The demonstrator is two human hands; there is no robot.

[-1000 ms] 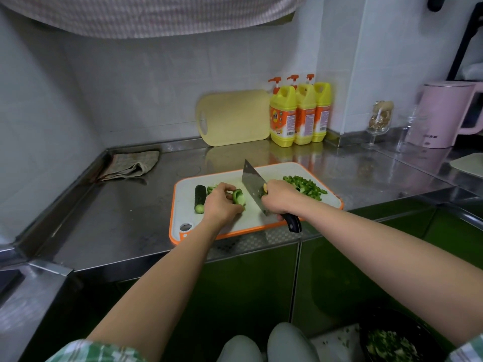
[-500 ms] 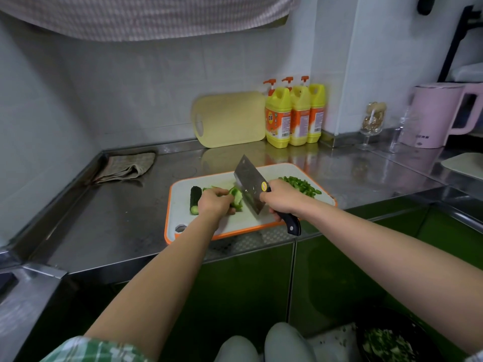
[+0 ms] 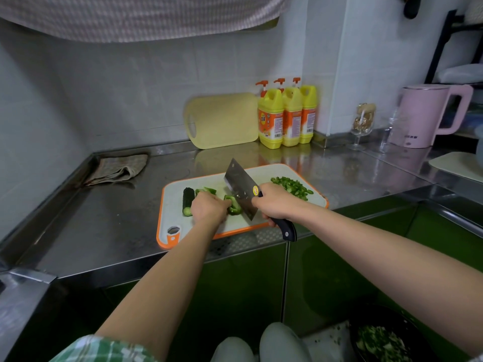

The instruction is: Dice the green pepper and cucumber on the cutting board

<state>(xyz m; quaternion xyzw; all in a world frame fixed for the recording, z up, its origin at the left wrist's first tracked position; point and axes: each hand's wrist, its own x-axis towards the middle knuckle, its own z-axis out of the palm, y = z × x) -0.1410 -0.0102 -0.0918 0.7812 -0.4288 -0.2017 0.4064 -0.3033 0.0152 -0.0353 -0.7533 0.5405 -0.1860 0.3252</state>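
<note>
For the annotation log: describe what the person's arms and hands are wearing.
The left hand and right hand are bare: no gloves, rings or watch visible. The forearms are uncovered too. A green-and-white plaid sleeve shows at the left upper arm, near the frame's bottom edge.

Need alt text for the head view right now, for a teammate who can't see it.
Right hand holds a cleaver angled over green pepper pieces that the left hand steadies on an orange-rimmed cutting board; a cucumber piece lies left, diced pepper right.
</note>
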